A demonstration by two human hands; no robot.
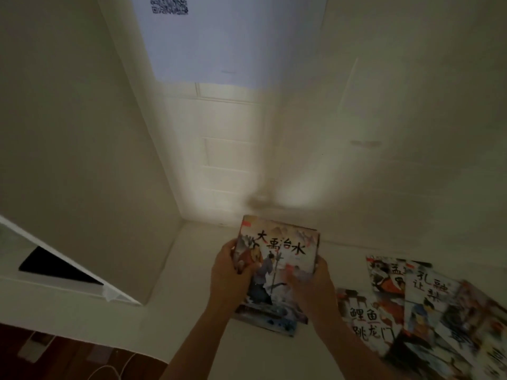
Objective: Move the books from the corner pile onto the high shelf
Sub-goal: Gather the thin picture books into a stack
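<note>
1. Far left there's one white slanted panel with a dark triangular opening in it. Below it is a strip of dark reddish floor with a couple of thin white cables snaking across.
2. One sheet of white paper hangs on the wall up top, a blurry QR-type code printed near its upper edge. Under it sits a cream panelled door, smooth with rectangular mouldings.
3. The left hand grips the left edge of the top picture book, fingers curled round the cover.
4. That book is square-ish and glossy, with a painted scene and big brush-style characters. It's tilted up off a small pile in the corner of the pale ledge. I count at least two more books under it, though the edges blur together.
5. The right hand holds the book's right edge, thumb on the cover; it's motion-smeared, so I can't make out the finger detail.
6. To the right, three or maybe four more thin illustrated books lie fanned flat and overlapping. The rightmost are too blurry to count properly.
</note>
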